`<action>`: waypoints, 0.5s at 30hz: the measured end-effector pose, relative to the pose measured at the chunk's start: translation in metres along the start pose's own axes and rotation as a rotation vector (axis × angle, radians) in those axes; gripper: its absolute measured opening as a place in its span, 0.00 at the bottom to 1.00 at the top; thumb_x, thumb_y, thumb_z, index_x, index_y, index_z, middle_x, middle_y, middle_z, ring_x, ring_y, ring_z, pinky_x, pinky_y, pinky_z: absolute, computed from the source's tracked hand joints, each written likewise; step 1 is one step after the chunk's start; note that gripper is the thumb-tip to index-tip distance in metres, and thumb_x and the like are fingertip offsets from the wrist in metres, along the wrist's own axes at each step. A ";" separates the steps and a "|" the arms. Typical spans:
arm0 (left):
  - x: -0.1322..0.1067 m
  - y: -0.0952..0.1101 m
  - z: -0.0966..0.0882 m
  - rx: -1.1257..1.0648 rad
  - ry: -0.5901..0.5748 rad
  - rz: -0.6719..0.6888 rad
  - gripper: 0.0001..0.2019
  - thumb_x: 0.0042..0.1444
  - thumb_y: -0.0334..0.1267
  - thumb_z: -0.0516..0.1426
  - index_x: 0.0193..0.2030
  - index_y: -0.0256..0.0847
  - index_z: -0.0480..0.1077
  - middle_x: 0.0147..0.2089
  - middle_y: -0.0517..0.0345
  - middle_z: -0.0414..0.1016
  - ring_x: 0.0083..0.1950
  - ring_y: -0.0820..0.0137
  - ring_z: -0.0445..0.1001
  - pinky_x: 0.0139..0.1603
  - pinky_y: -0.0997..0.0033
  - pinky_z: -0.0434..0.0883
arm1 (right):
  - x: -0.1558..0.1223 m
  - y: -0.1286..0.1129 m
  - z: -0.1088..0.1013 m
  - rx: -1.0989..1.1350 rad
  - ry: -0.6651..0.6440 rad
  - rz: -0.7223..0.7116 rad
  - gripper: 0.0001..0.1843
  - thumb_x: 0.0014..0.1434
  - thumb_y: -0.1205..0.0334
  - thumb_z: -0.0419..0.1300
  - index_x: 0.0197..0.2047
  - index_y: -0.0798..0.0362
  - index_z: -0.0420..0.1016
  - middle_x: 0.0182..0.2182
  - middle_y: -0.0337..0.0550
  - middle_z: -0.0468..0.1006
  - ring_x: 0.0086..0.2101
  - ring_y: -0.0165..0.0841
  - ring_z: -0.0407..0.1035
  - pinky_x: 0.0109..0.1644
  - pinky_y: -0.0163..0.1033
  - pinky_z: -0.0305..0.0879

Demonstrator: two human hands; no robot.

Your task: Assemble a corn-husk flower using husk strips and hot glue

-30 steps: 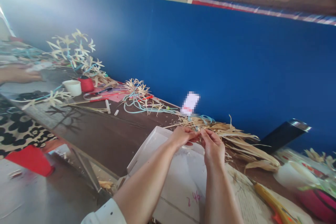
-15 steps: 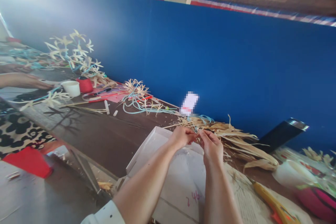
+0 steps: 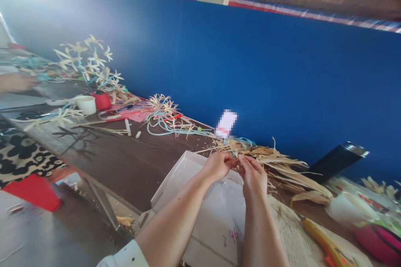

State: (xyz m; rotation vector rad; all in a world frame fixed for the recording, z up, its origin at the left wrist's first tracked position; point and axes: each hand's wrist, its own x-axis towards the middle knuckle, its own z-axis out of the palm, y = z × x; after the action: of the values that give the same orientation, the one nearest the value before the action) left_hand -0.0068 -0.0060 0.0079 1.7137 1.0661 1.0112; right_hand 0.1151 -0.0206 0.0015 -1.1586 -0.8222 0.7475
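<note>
Over a white cardboard box [image 3: 200, 204], my left hand [image 3: 219, 164] and my right hand [image 3: 253, 171] meet with fingertips nearly touching. Each hand is closed in a pinch. Whatever thin, small piece they pinch is hidden by the fingers and too small to name. Just beyond the fingertips lies a heap of dry corn husks [image 3: 282, 162], with pale strips and bits of light blue ribbon [image 3: 246, 141] among it. Handwritten marks in red show on the box under my forearms.
A black flask [image 3: 335, 160] lies tilted at the right, near a white roll [image 3: 351, 207] and a yellow utility knife [image 3: 326, 240]. Husk flowers [image 3: 90, 60], a white cup [image 3: 86, 105] and red thread [image 3: 102, 101] stand left. Another person's hand [image 3: 17, 82] is at far left.
My two hands stay almost in place, still pinching over the box. At far left, the other person's hand has drawn back from beside the white cup and is blurred.
</note>
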 end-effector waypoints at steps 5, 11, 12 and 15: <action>0.002 -0.001 0.003 -0.229 -0.081 -0.103 0.13 0.52 0.44 0.52 0.33 0.37 0.72 0.30 0.54 0.76 0.30 0.72 0.73 0.30 0.75 0.70 | -0.001 -0.002 0.001 0.014 0.004 0.023 0.21 0.34 0.52 0.70 0.30 0.57 0.76 0.15 0.34 0.66 0.17 0.23 0.54 0.18 0.30 0.50; 0.002 0.002 0.003 -0.261 -0.070 -0.139 0.16 0.50 0.48 0.55 0.32 0.36 0.72 0.29 0.53 0.75 0.29 0.72 0.73 0.30 0.74 0.71 | 0.000 0.000 -0.001 0.015 -0.014 0.019 0.21 0.35 0.52 0.70 0.30 0.57 0.76 0.15 0.34 0.66 0.16 0.23 0.54 0.19 0.31 0.49; 0.003 0.002 0.004 -0.251 -0.068 -0.137 0.16 0.50 0.49 0.55 0.32 0.36 0.72 0.29 0.53 0.75 0.29 0.72 0.73 0.30 0.75 0.71 | 0.001 0.000 -0.001 0.012 -0.015 0.018 0.21 0.35 0.52 0.70 0.30 0.57 0.76 0.15 0.34 0.66 0.16 0.23 0.54 0.19 0.31 0.49; 0.004 -0.002 0.005 -0.231 -0.070 -0.122 0.15 0.50 0.48 0.54 0.32 0.37 0.72 0.29 0.54 0.76 0.30 0.72 0.73 0.30 0.76 0.71 | 0.001 0.000 -0.001 0.009 -0.007 0.018 0.20 0.36 0.53 0.70 0.30 0.57 0.76 0.15 0.34 0.65 0.17 0.23 0.53 0.19 0.31 0.49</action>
State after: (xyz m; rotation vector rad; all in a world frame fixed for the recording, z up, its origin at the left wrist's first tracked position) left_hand -0.0018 -0.0032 0.0056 1.4691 0.9573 0.9505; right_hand 0.1160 -0.0201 0.0014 -1.1567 -0.8149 0.7697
